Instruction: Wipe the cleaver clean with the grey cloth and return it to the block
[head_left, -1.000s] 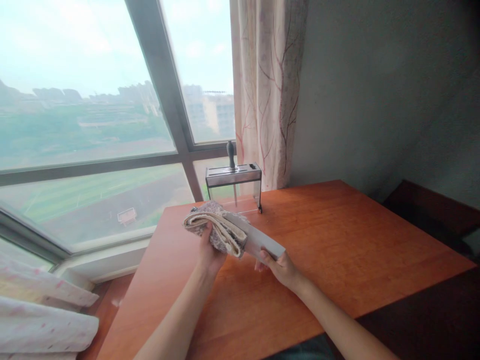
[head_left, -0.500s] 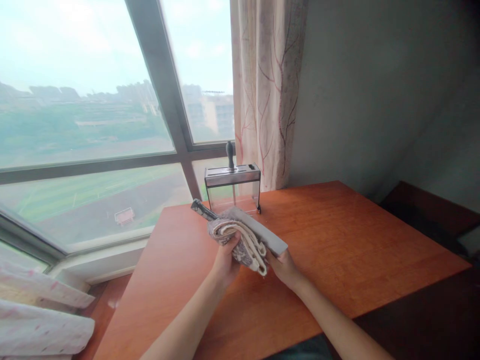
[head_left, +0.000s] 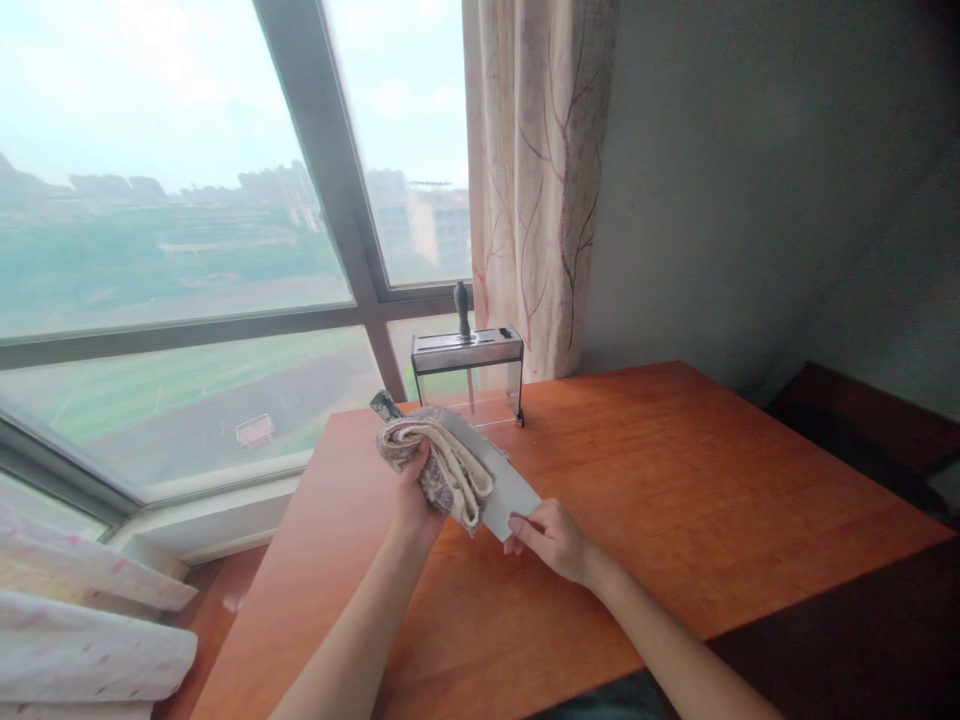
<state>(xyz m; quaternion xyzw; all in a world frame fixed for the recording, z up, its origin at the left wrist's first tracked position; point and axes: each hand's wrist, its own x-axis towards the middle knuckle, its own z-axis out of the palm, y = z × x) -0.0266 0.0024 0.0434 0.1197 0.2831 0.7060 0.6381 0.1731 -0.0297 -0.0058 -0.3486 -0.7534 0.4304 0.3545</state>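
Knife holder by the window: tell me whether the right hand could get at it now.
Likely not without letting go: the right hand grips the end of the knife, though nothing covers the top of the holder.

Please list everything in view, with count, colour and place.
table: one, reddish brown, centre
stand: one, silver and clear, on table
rod: one, dark handle, in stand
window: one, grey frame, left
curtains: two, pale, beside window
wall: one, grey, right
field: one, green, outside
floor: one, brown, lower left
furniture: one, dark, far right
fabric: one, dark, bottom
knife: one, grey blade, above table
cloth: one, grey and cream, against knife
left hand: one, bare, gripping cloth
right hand: one, bare, gripping knife
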